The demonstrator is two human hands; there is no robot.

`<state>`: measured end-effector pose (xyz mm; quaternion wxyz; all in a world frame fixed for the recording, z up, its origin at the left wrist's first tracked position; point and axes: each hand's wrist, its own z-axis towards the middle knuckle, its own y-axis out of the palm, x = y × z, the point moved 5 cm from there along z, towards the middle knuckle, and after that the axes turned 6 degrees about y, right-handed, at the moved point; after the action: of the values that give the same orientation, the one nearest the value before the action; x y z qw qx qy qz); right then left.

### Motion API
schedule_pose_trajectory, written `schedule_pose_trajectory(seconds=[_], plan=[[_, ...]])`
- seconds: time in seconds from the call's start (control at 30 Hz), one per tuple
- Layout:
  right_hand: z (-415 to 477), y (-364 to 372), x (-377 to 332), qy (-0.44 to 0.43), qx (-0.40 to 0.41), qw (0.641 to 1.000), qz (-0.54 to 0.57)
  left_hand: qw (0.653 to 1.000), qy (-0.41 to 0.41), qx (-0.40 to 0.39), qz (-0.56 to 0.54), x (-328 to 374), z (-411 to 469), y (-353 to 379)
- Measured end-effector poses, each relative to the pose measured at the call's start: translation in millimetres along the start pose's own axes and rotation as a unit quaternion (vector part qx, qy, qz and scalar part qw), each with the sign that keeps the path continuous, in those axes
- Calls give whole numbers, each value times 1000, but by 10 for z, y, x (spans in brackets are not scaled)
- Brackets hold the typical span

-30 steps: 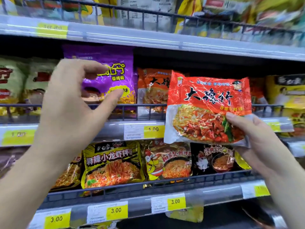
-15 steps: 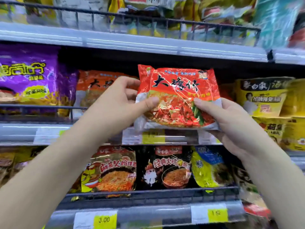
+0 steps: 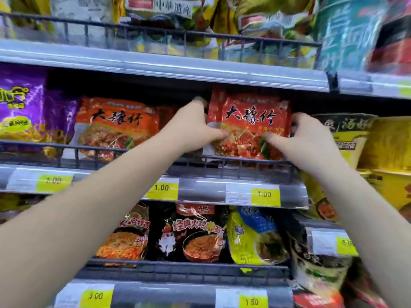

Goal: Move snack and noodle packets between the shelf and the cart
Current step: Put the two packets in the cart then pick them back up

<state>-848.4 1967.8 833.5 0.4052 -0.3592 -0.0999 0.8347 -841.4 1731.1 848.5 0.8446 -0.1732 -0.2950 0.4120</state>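
Note:
A red noodle packet (image 3: 249,123) with black characters stands upright inside the middle shelf (image 3: 200,192), behind its wire rail. My left hand (image 3: 193,127) grips the packet's left edge, thumb on the front. My right hand (image 3: 304,138) grips its right edge, thumb pressed on the lower front. To the left of it stands an orange noodle packet (image 3: 117,127) of the same brand. No cart is in view.
A purple packet (image 3: 24,107) fills the shelf's left end and yellow-black packets (image 3: 347,134) stand to the right. The lower shelf holds black (image 3: 195,236), orange and yellow-blue packets. The top shelf (image 3: 155,65) overhangs closely above. Yellow price tags line the shelf edges.
Both hands have carried the red packet forward and up, from in front of the shelf to behind the middle shelf's rail. The left hand, free a second ago, now grips its left edge.

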Motion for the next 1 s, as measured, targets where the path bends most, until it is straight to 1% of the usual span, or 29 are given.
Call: schedule_pose_trajectory(seconds=[0.2,0.37,0.5,0.6,0.7,0.77,0.83,0.9,0.93,1.0], plan=[[42,28,100,0,11,997,-78,997,7,-45,64,66,51,262],[49,14,166,14,8,988,-153,994,-9,-73,84,54,132,388],[18,-13,150,4,12,985,-171,994,-25,-87,64,25,120,377],[-2,-43,156,0,-1,986,-165,992,-26,-98,73,40,90,337],[-46,-99,175,-3,5,987,-159,992,-23,-101,78,54,48,301],[-102,-145,174,-8,25,987,-161,992,-19,-98,84,75,6,254],[-178,-189,134,-32,60,983,-170,993,-9,-84,83,101,-45,191],[-234,-183,77,-66,75,983,-151,997,5,-57,57,133,-119,122],[-246,-154,46,-81,66,989,-108,998,17,-38,40,147,-169,83],[-275,-42,-36,-105,33,993,30,999,44,7,7,159,-309,-20]])
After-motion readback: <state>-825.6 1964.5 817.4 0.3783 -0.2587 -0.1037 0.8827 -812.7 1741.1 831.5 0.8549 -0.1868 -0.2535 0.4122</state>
